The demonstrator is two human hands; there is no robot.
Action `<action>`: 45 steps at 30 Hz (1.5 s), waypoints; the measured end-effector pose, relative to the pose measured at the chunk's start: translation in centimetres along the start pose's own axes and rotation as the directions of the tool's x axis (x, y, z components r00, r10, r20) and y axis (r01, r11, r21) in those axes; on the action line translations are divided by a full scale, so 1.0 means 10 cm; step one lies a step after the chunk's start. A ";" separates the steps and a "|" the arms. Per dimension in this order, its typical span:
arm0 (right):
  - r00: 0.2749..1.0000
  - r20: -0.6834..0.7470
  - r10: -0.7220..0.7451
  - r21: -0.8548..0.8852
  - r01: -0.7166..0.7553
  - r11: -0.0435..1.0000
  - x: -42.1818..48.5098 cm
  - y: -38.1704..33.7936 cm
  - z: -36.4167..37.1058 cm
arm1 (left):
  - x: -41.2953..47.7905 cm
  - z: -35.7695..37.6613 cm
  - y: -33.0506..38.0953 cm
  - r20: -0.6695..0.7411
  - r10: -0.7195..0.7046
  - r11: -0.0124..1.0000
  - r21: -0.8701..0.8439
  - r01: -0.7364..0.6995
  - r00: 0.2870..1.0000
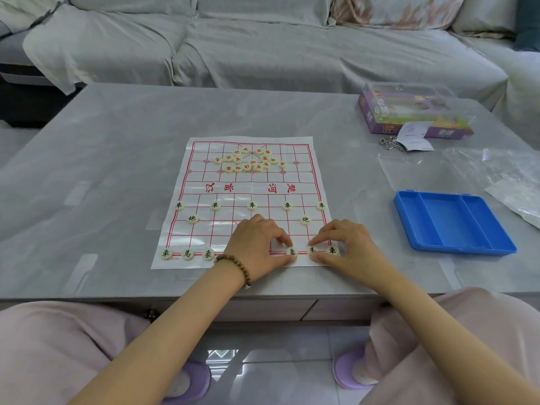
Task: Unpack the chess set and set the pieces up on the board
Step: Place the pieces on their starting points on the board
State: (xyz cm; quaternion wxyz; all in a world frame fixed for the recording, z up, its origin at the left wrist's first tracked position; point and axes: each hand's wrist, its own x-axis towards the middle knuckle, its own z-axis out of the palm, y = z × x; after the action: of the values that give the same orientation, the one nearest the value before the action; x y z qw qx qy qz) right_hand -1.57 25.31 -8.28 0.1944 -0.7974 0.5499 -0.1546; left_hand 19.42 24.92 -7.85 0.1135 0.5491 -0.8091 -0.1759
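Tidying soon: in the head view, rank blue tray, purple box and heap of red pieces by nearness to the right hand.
From the right hand:
1. blue tray, just right of it.
2. heap of red pieces, far half of the board.
3. purple box, table far right.

Brown bead bracelet (pixel 237 265), pale pink trousers (pixel 58 340), lilac slippers (pixel 346 371).

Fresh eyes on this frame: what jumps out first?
Both hands work the near edge of the board: the left hand pinches the elephant piece and the right hand pinches the horse piece beside it. The red pieces sit in an unsorted heap at the far middle, while black-lettered pieces stand in rows on the near half. Right of the board lies an empty blue tray.
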 end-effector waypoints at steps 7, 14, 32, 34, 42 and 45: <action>1.000 0.009 0.014 0.039 -0.015 0.999 0.01 -0.01 0.00 | 0.00 0.00 -0.02 -0.004 0.002 1.000 0.005 -0.002 1.000; 0.993 -0.116 0.014 0.219 0.012 0.976 0.15 -0.26 0.00 | -0.09 -0.26 -0.32 -0.182 -0.117 0.978 -0.193 0.081 0.976; 0.980 0.181 0.081 0.010 -0.084 0.996 0.67 -0.80 0.19 | -0.36 -0.30 -0.64 -0.113 -0.129 0.977 -0.182 0.107 0.985; 0.976 0.205 0.077 0.019 -0.083 0.996 0.58 -0.74 0.13 | -0.36 -0.26 -0.60 -0.043 -0.072 0.995 -0.076 0.069 0.996; 0.993 0.105 0.051 -0.065 -0.044 0.997 0.43 -0.66 0.15 | -0.29 -0.22 -0.56 -0.005 -0.023 1.000 0.006 0.023 1.000; 0.992 0.118 0.039 -0.041 -0.035 0.999 0.42 -0.66 0.16 | -0.27 -0.21 -0.54 -0.010 -0.029 0.999 0.020 0.029 1.000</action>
State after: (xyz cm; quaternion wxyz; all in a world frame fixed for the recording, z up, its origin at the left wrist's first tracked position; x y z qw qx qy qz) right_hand 6.06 23.69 -6.39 0.2140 -0.7986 0.5549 -0.0924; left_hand 25.85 25.30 -8.13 0.1095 0.5629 -0.8021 -0.1667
